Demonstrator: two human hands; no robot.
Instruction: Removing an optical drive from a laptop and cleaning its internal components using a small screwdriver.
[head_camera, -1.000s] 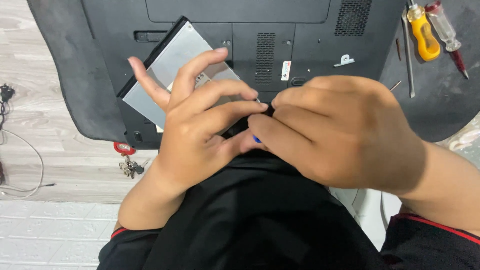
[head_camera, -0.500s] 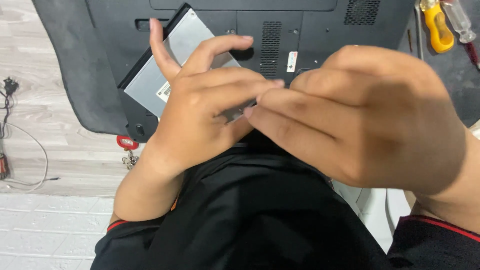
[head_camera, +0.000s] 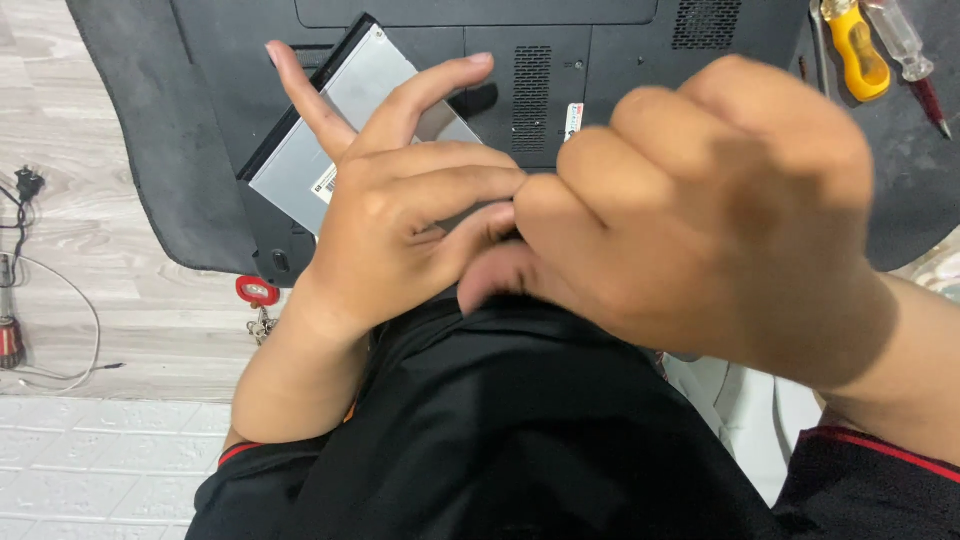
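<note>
Starting at the far left, there's a thin cable (head_camera: 60, 300) trailing over the pale wood floor (head_camera: 110, 240), with a plug end up near the top edge. Next over is a dark grey mat (head_camera: 170, 150), and on it sits an upturned black laptop (head_camera: 600, 80) with its underside showing, vents and all. Just off the mat's lower left corner there's a little red keyring thing (head_camera: 257, 291) on the floor.

On the laptop's left part lies a flat silver drive (head_camera: 340, 130), tilted diagonally, with a black front strip along its upper left edge. The left hand (head_camera: 400, 220) is right over it, index finger and thumb spread wide while the other fingers curl in toward the middle. Honestly I can't tell if it's pinching anything; whatever's between the two hands is hidden.

The right hand (head_camera: 720, 210) is bunched into a loose fist, knuckles toward the camera, touching the left hand's fingertips above a black shirt (head_camera: 520, 430). It's a bit blurry, so can't tell what it's clamped on, if anything.

At the mat's top right corner there's a yellow-handled tool (head_camera: 860, 50) and a clear-handled screwdriver (head_camera: 905, 45) next to it.
</note>
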